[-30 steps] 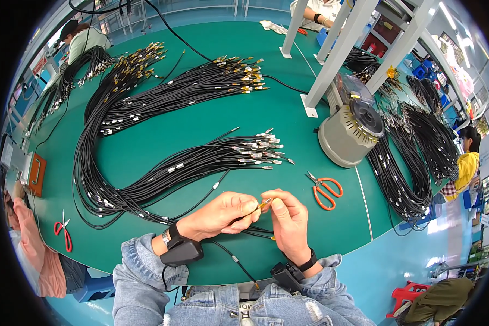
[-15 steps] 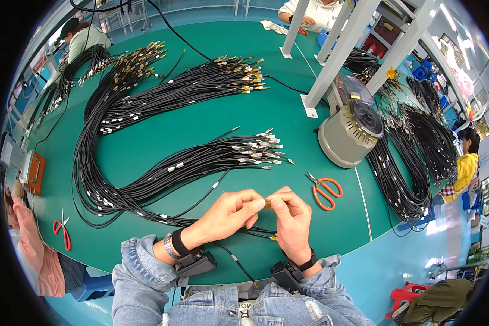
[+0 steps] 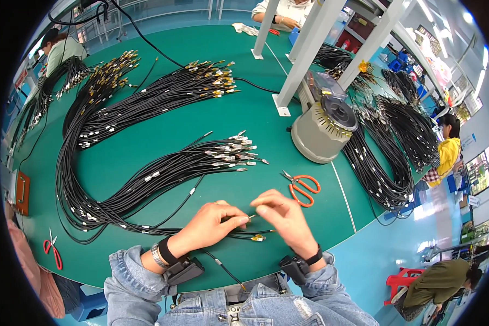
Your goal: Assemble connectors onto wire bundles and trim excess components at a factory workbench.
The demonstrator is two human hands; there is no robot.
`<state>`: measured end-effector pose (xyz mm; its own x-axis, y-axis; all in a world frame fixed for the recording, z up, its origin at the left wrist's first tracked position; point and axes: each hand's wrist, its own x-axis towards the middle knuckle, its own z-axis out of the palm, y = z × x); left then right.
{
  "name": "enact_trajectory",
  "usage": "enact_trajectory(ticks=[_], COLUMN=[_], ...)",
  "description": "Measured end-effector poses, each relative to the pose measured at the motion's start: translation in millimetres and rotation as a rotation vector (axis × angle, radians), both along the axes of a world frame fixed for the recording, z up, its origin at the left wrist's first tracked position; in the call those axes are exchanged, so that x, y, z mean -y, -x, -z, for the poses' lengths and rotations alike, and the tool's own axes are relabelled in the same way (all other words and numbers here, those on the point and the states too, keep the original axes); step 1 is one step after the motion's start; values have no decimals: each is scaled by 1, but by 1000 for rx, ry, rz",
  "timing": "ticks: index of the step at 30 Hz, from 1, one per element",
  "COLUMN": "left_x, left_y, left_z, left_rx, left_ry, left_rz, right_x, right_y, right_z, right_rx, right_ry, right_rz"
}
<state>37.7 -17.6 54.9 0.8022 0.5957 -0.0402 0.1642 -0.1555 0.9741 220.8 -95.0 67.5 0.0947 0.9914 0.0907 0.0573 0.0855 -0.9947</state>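
Observation:
My left hand (image 3: 218, 221) is closed in a pinch, and a thin, pale cable end (image 3: 251, 217) sticks out past its thumb and fingertip. Just to the right, my right hand (image 3: 285, 220) is off that end, its fingers bent loosely and apart, with nothing visible in them. Below my hands lie a few black cable ends with yellow and white tips (image 3: 258, 238). A long bundle of black cables (image 3: 163, 173) with white tags curves across the table on the left. Orange-handled scissors (image 3: 304, 189) lie to the right, beyond my right hand.
A grey round machine (image 3: 323, 133) stands at right beside white metal posts (image 3: 304, 60). More cable bundles (image 3: 383, 163) hang over the right edge. Red-handled scissors (image 3: 52, 251) and an orange box (image 3: 22, 193) are at left. Other people sit around the green table (image 3: 266, 122).
My right hand has let go of the small end both hands were pinching, and its fingers have spread. The whole view has shifted, so the table's things appear further left.

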Motion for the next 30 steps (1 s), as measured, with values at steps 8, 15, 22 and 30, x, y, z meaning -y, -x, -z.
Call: enact_trajectory(ticks=[8,15,22,30], left_x=[2,-23,-43,-51], left_y=[-1,13,29,45], left_z=[3,-11,-20,-15], left_rx=[-79,-168,-262,-560], left_ry=[-490,-799,-909,-881], left_rz=[-10,-323,-512,-311], right_x=[-22,-43,-51,-39], right_y=[-134,-181,-201,-162], right_z=[-38,-52,-37,-51], right_rx=[41,-65,-141,-411], right_ry=[-202,81,-4,-284], right_rz=[741,743,630,474])
